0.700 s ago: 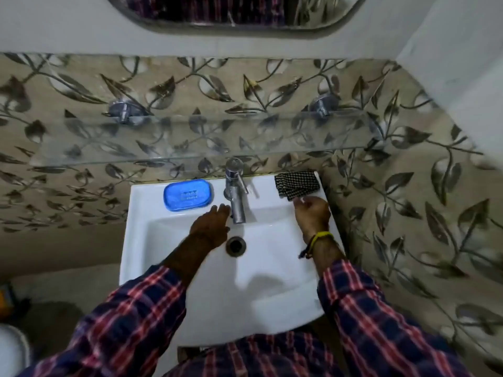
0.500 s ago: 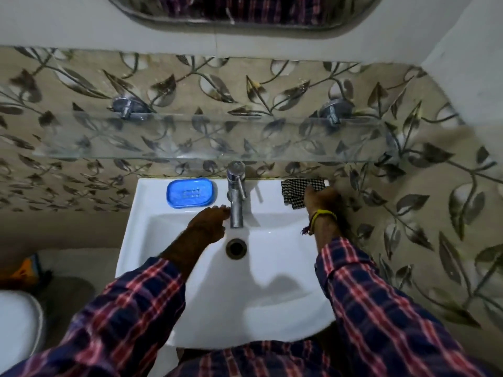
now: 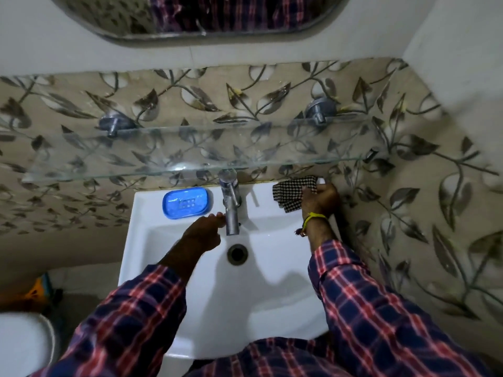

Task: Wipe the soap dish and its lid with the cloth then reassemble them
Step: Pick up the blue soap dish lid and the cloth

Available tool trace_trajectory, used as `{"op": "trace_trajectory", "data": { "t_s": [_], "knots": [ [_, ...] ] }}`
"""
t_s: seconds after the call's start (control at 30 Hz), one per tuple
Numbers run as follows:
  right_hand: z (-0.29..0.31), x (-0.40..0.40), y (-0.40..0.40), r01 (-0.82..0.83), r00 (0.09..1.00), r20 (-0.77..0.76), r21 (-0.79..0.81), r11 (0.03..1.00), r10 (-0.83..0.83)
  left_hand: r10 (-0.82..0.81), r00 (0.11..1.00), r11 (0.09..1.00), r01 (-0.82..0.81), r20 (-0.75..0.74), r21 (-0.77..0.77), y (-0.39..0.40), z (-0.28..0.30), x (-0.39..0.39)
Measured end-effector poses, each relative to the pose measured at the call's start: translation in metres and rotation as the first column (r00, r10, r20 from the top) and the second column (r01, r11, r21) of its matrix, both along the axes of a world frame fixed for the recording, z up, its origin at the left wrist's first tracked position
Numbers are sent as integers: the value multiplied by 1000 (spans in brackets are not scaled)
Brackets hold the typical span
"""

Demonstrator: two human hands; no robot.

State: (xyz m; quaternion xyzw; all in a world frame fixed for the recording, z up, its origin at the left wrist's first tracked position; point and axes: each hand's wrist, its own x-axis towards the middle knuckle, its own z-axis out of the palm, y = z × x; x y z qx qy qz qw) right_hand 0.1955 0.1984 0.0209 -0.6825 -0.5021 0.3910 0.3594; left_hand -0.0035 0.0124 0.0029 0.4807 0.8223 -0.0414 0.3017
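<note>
A blue soap dish (image 3: 187, 202) with its lid on sits on the back left ledge of the white sink (image 3: 190, 308). A black-and-white checked cloth (image 3: 291, 190) lies on the back right corner of the ledge. My right hand (image 3: 319, 199) is on the cloth, fingers curled round its right part. My left hand (image 3: 203, 232) hovers over the basin with relaxed fingers, fingertips next to the tap spout, holding nothing, to the right and in front of the soap dish.
A chrome tap (image 3: 230, 202) stands at the middle back of the sink, above the drain (image 3: 237, 253). A glass shelf (image 3: 190, 156) juts out over the ledge. Leaf-patterned tiled walls close in on the right. A white toilet (image 3: 21, 344) is at lower left.
My right hand has moved up from the sink's rim onto the cloth and closed on it. My left hand stays by the tap. The view has shifted slightly.
</note>
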Motion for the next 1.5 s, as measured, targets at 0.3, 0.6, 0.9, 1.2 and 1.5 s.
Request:
{"op": "trace_trajectory", "data": {
  "t_s": [0.3, 0.6, 0.9, 1.2, 1.5],
  "knots": [
    [40, 13, -67, -138, 905, -378, 175, 975, 196, -167, 974, 986, 166, 155, 18, -22, 10, -13],
    [56, -3, -152, -135, 806, -586, -45, 990, 84, 35, 990, 867, -97, 134, 489, -64, 27, -19],
    [67, -38, -196, -429, 892, -124, 67, 901, 434, 339, 894, 592, -444, 292, 672, -99, 22, -71],
    [102, -66, -193, -606, 780, -17, 225, 763, 625, 270, 862, 729, -475, 430, 494, -74, 7, -106],
    [89, -68, -171, -624, 460, -886, -270, 733, 66, 282, 863, 684, -487, 419, 543, -64, -5, -113]
  ]
}}
